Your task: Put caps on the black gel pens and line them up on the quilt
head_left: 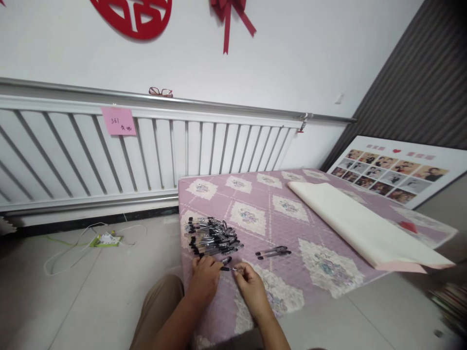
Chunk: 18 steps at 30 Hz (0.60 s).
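My left hand [205, 281] is closed on a pen [225, 269], whose black end sticks out toward the right. Facing it, my right hand [251, 288] pinches a small silvery pen part [235, 270], mostly hidden by the fingers. A narrow gap seems to separate the two pieces. Just beyond my left hand lies a heap of pens [211, 238], clear-barrelled with black caps. Several more pens [273, 252] lie together to the right of the heap. All rest on a purple, flower-patterned cloth [270, 204] covering the low table or bed.
A folded cream sheet [350, 223] lies along the right side of the cloth. Behind it leans a photo board [386, 170]. A white radiator [160, 150] runs along the wall, with glasses [160, 92] on its pipe. At left, a power strip [105, 240] and cables lie on the floor.
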Available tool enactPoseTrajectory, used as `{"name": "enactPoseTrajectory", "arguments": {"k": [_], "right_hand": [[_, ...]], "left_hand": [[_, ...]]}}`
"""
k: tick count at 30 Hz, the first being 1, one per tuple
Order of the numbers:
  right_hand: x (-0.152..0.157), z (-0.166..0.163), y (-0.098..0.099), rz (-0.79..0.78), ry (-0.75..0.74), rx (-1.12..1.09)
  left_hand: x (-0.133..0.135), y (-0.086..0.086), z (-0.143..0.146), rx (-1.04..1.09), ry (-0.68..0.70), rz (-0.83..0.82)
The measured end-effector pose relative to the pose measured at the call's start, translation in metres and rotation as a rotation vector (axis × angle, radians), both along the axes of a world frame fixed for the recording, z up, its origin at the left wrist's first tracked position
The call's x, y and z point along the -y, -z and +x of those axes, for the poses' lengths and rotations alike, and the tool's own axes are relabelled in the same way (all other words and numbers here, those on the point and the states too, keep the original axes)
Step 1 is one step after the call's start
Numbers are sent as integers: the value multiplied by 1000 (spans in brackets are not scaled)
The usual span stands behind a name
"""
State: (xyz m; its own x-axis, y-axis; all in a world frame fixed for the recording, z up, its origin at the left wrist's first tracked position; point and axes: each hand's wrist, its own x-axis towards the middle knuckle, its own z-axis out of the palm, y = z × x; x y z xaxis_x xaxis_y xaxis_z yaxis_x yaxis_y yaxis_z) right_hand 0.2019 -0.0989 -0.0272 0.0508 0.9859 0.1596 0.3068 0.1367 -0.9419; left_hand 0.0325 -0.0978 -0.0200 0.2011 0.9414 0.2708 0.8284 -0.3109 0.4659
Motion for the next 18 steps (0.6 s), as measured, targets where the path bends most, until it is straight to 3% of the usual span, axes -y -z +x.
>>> {"name": "enactPoseTrajectory", "arguments": {"k": [18], "right_hand": [[4,-4,-9,-2,-39,45]], "left_hand": [[0,3,-1,-23,19,1]]}}
